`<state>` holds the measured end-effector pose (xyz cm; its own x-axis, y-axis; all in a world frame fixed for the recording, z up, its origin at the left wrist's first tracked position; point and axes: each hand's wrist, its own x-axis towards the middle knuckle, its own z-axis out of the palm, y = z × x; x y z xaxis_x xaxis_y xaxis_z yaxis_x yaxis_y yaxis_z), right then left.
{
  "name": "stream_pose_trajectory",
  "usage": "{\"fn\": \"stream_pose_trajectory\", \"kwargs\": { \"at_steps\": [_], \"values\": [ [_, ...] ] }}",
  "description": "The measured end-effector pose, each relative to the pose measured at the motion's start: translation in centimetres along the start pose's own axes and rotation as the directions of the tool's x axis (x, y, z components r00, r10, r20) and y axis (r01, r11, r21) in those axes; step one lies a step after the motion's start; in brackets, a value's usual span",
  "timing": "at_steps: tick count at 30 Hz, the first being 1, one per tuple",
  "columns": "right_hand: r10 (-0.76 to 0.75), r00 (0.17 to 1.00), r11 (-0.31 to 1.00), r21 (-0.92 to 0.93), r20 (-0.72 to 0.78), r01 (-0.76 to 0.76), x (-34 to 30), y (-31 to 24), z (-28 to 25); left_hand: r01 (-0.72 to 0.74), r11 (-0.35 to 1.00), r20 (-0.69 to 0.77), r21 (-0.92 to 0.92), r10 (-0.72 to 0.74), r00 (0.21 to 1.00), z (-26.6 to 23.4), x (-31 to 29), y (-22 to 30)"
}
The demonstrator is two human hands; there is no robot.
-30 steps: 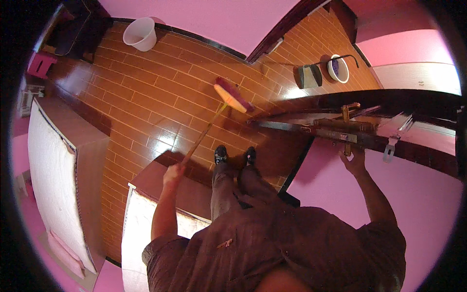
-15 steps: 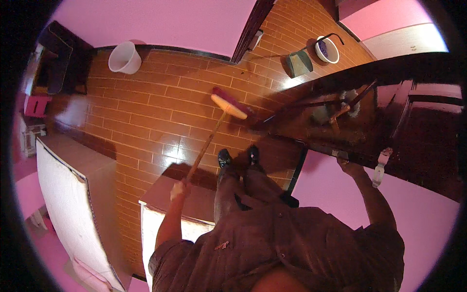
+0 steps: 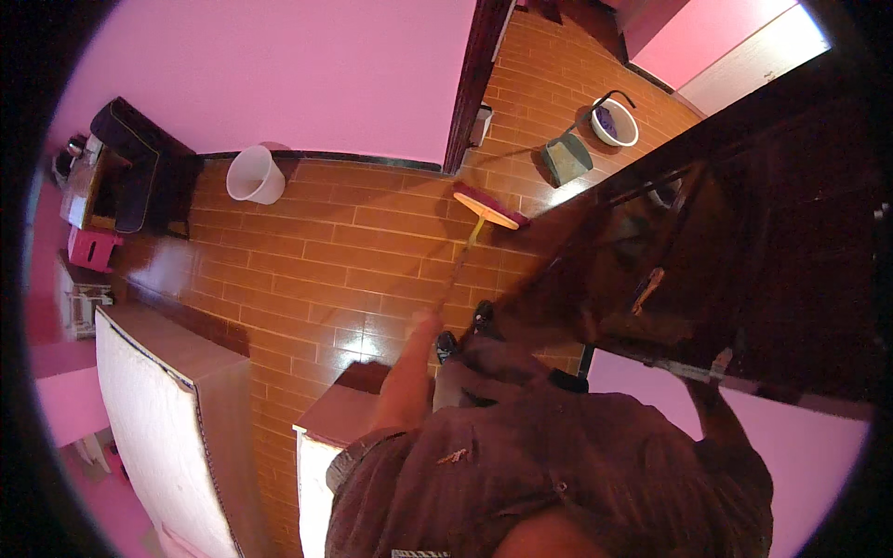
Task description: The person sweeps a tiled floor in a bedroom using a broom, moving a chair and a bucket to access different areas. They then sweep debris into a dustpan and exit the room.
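Note:
My left hand (image 3: 426, 324) is wrapped round the handle of a broom (image 3: 486, 210), reaching out in front of me. The broom has a yellow-orange head and dark red bristles; the bristles are on the floor near the doorway. My right forearm (image 3: 714, 409) reaches up to the edge of a dark, glossy door (image 3: 744, 270). The door edge hides most of my right hand, so its fingers do not show. A metal latch (image 3: 719, 363) sits on that edge close to my wrist.
A grey dustpan (image 3: 567, 162) and a white basin (image 3: 616, 124) with something purple inside stand beyond the doorway. A white bucket (image 3: 255, 177) is by the pink wall. White-topped furniture (image 3: 153, 409) is on the left; a dark chair (image 3: 139, 167) stands far left.
The broom has moved right and away from me, toward the doorway, with my left arm stretched further. The door has swung, and my right hand has gone behind its edge.

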<state>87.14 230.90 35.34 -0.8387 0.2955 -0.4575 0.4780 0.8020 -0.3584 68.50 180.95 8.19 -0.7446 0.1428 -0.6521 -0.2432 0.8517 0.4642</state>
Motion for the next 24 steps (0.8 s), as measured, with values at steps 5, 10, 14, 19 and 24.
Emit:
{"fn": "stream_pose_trajectory", "kwargs": {
  "at_steps": [5, 10, 14, 19, 24],
  "values": [
    [0.019, 0.995, 0.978, 0.205, 0.099, -0.039, 1.8, -1.8, 5.4, 0.246, 0.968, 0.139, 0.041, -0.25, 0.958, -3.2, -3.2, -4.4],
    [-0.155, 0.96, 0.896, 0.443, 0.232, 0.038, 8.5, -13.1, 13.9, 0.206, 0.955, -0.005, 0.214, -0.21, 0.978, -3.1, -8.0, -17.0],
    [-0.194, 0.94, 0.835, 0.551, 0.281, 0.008, 12.0, -21.0, 19.4, -0.494, 0.54, 0.475, 0.682, 0.187, 0.86, -4.0, -5.3, -16.4],
    [-0.096, 0.941, 0.826, 0.554, 0.324, -0.107, 13.2, -23.8, 22.4, 0.134, 0.955, 0.176, 0.263, -0.184, 0.967, -6.9, 4.3, -2.8],
    [0.054, 0.928, 0.806, 0.532, 0.369, -0.259, 12.0, -22.1, 22.0, 0.135, 0.975, 0.196, 0.177, -0.17, 0.966, -15.0, 6.4, -8.4]
  ]
}}
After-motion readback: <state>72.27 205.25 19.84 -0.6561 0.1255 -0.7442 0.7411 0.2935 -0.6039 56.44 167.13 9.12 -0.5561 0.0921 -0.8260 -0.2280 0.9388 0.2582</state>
